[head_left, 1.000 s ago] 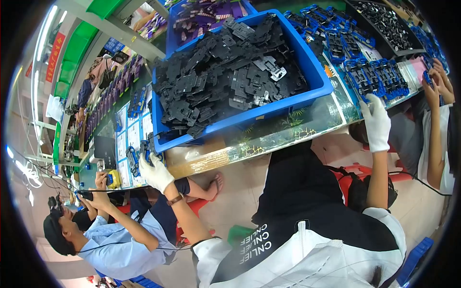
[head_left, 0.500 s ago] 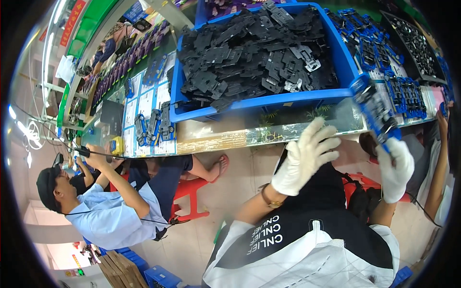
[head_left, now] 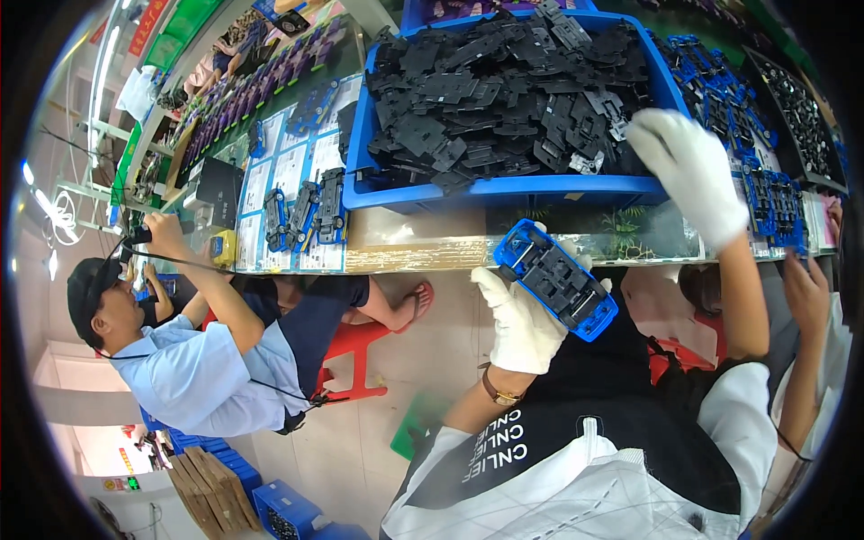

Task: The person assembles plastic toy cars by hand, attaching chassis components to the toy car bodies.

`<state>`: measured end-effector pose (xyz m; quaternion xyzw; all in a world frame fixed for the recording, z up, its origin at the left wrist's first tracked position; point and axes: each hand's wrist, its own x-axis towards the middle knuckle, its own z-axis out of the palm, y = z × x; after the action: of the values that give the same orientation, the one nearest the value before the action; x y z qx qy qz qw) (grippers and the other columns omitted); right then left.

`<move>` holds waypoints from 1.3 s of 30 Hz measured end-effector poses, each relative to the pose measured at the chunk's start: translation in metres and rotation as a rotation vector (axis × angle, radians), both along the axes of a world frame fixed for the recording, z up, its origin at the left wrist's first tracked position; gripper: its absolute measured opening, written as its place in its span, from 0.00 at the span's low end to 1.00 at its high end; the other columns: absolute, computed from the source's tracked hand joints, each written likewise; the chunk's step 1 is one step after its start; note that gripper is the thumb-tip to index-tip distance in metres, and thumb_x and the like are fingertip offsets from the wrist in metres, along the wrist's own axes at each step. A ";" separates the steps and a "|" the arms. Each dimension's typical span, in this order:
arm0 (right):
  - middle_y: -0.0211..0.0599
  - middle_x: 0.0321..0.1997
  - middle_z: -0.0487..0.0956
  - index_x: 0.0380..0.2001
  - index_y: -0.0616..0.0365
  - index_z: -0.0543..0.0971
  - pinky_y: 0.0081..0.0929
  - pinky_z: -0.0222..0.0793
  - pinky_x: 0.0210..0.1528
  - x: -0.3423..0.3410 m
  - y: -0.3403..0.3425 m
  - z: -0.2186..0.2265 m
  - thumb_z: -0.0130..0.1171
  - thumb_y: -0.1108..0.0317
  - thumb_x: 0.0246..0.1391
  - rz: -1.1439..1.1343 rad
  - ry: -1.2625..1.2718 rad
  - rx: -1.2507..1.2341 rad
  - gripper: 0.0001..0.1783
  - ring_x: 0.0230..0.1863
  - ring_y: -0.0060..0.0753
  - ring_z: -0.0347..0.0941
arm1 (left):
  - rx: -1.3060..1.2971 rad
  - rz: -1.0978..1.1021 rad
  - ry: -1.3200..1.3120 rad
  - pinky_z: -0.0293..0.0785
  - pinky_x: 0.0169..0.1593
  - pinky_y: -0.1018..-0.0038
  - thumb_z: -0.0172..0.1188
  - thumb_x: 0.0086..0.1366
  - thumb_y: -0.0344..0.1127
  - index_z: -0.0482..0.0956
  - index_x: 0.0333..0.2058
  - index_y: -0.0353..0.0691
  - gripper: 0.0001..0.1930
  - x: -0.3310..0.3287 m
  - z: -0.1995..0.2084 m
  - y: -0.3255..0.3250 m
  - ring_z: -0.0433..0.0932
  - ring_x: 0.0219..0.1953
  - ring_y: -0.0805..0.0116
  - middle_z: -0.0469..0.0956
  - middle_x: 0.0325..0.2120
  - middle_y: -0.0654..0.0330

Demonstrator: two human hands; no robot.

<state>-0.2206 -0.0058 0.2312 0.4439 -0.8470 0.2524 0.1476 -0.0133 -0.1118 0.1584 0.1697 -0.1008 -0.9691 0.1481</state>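
Bin [head_left: 504,191] of black parts [head_left: 504,90] on the bench, right hand [head_left: 686,171] resting spread on the heap at its right corner. Left hand [head_left: 522,315] grips a blue car chassis [head_left: 556,279] below the bench edge. Seemingly picking a part; next needs a pinch on one piece.

Factory assembly line: blue parts bin [head_left: 504,191], long workbench [head_left: 423,252], seated workers.
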 end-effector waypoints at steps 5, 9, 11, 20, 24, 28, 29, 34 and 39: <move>0.55 0.29 0.78 0.31 0.66 0.77 0.41 0.70 0.40 -0.053 -0.050 -0.015 0.55 0.43 0.52 -0.162 0.056 0.367 0.29 0.36 0.54 0.75 | 0.057 -0.036 0.083 0.67 0.51 0.37 0.50 0.43 0.78 0.64 0.56 0.50 0.48 -0.001 0.003 -0.004 0.74 0.46 0.52 0.73 0.44 0.55; 0.50 0.24 0.76 0.31 0.68 0.76 0.37 0.66 0.35 -0.069 -0.057 -0.014 0.58 0.45 0.50 -0.174 -0.211 0.371 0.29 0.29 0.48 0.73 | 0.042 0.011 0.059 0.68 0.51 0.39 0.49 0.44 0.79 0.63 0.56 0.50 0.48 -0.002 0.008 -0.007 0.74 0.45 0.53 0.73 0.44 0.55; 0.41 0.19 0.72 0.29 0.69 0.76 0.29 0.65 0.29 -0.068 -0.062 -0.017 0.60 0.45 0.47 -0.132 -0.321 0.265 0.30 0.24 0.32 0.71 | -0.002 -0.001 0.079 0.70 0.50 0.41 0.49 0.44 0.79 0.64 0.56 0.50 0.47 -0.003 0.003 -0.013 0.74 0.45 0.54 0.73 0.44 0.55; 0.27 0.28 0.75 0.52 0.61 0.66 0.06 0.56 0.14 -0.067 -0.025 0.009 0.53 0.61 0.56 0.033 -0.954 0.031 0.23 0.19 0.09 0.63 | -0.045 0.012 -0.007 0.70 0.51 0.42 0.49 0.45 0.78 0.64 0.56 0.50 0.46 -0.002 -0.002 -0.013 0.74 0.46 0.54 0.72 0.44 0.58; 0.25 0.27 0.71 0.62 0.53 0.61 0.09 0.57 0.17 -0.066 0.007 0.040 0.49 0.53 0.61 -0.166 -0.627 0.259 0.30 0.17 0.12 0.58 | -0.025 0.009 0.016 0.69 0.52 0.42 0.48 0.46 0.78 0.64 0.56 0.50 0.46 -0.002 -0.001 -0.014 0.73 0.46 0.53 0.72 0.45 0.58; 0.52 0.64 0.62 0.50 0.53 0.76 0.40 0.60 0.58 -0.046 0.019 0.069 0.55 0.40 0.52 -0.331 -0.341 0.564 0.31 0.60 0.58 0.62 | -0.036 0.047 -0.004 0.70 0.52 0.45 0.48 0.47 0.78 0.65 0.55 0.48 0.46 -0.006 -0.001 -0.011 0.73 0.46 0.54 0.71 0.46 0.57; 0.48 0.58 0.66 0.53 0.54 0.73 0.33 0.62 0.55 -0.031 0.030 0.039 0.49 0.49 0.57 -0.279 -0.266 0.323 0.27 0.54 0.47 0.66 | -0.038 0.056 -0.010 0.70 0.52 0.45 0.48 0.47 0.78 0.65 0.55 0.48 0.46 -0.006 -0.002 -0.011 0.73 0.46 0.54 0.71 0.46 0.57; 0.44 0.48 0.77 0.49 0.60 0.76 0.31 0.66 0.52 0.107 0.009 0.009 0.54 0.71 0.46 -0.052 0.194 0.129 0.23 0.44 0.44 0.73 | -0.176 0.131 -0.043 0.67 0.55 0.57 0.46 0.50 0.77 0.65 0.57 0.47 0.45 -0.009 -0.006 -0.006 0.70 0.50 0.60 0.71 0.49 0.58; 0.40 0.48 0.72 0.51 0.56 0.74 0.40 0.64 0.53 0.133 -0.005 -0.039 0.61 0.58 0.43 0.130 0.152 -0.062 0.29 0.46 0.44 0.69 | -0.285 0.196 -0.057 0.67 0.56 0.66 0.45 0.50 0.78 0.63 0.58 0.44 0.48 -0.017 -0.015 0.006 0.71 0.51 0.65 0.71 0.49 0.59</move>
<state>-0.0875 -0.0107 0.1922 0.5110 -0.7946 0.2531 0.2083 -0.0307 -0.1061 0.1437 0.1832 -0.2242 -0.9207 0.2617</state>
